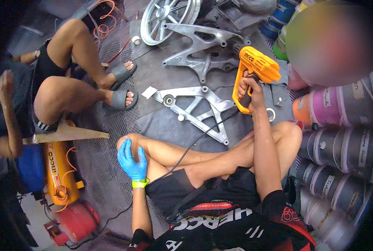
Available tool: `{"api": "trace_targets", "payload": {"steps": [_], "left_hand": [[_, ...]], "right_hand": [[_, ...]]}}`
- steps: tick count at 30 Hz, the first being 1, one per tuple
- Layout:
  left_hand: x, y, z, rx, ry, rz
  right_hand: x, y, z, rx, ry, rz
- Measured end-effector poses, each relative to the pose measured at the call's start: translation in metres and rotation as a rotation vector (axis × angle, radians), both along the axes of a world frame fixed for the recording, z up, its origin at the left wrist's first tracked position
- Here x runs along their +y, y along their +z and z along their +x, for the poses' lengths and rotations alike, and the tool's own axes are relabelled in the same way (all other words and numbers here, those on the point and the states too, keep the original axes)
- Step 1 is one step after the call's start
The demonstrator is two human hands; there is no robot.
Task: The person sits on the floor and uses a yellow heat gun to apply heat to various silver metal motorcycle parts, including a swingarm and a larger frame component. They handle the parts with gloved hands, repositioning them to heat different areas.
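My right hand [253,90] is bare and wrapped round the dark grip of a yellow heat gun [262,67], held up over the mat. A black cord [190,144] runs from the gun's base across my crossed legs to the left. My left hand [132,163], in a blue glove, rests on my left knee with the fingers stretched out and holds nothing. In front of my legs lies a silver metal bracket [195,104] with triangular openings and a round bearing hole. Farther off is a second silver bracket [199,46], partly hidden near the gun.
A spoked wheel [163,14] lies at the far side. Lidded tubs [326,102] are stacked along the right. On the left another person sits, with sandalled feet [123,98] beside the mat. A yellow tank [61,171] and a red tank [79,217] stand lower left.
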State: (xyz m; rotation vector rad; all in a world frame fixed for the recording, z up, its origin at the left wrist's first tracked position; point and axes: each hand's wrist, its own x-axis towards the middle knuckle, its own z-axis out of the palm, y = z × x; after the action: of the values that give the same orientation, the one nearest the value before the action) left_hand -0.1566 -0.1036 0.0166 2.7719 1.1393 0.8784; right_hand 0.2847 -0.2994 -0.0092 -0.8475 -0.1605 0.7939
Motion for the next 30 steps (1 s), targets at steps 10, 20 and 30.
{"api": "trace_targets", "payload": {"steps": [10, 20, 30], "left_hand": [[-0.026, 0.006, 0.045, -0.298, -0.087, -0.284], [-0.051, -0.036, 0.103, -0.152, -0.203, -0.441], [-0.050, -0.042, 0.102, -0.252, -0.144, -0.612]], "right_hand": [[0.000, -0.001, 0.001, 0.030, -0.034, 0.089], [-0.006, 0.003, 0.000, 0.035, -0.039, 0.062], [-0.005, 0.004, 0.001, 0.072, -0.014, 0.091]]}}
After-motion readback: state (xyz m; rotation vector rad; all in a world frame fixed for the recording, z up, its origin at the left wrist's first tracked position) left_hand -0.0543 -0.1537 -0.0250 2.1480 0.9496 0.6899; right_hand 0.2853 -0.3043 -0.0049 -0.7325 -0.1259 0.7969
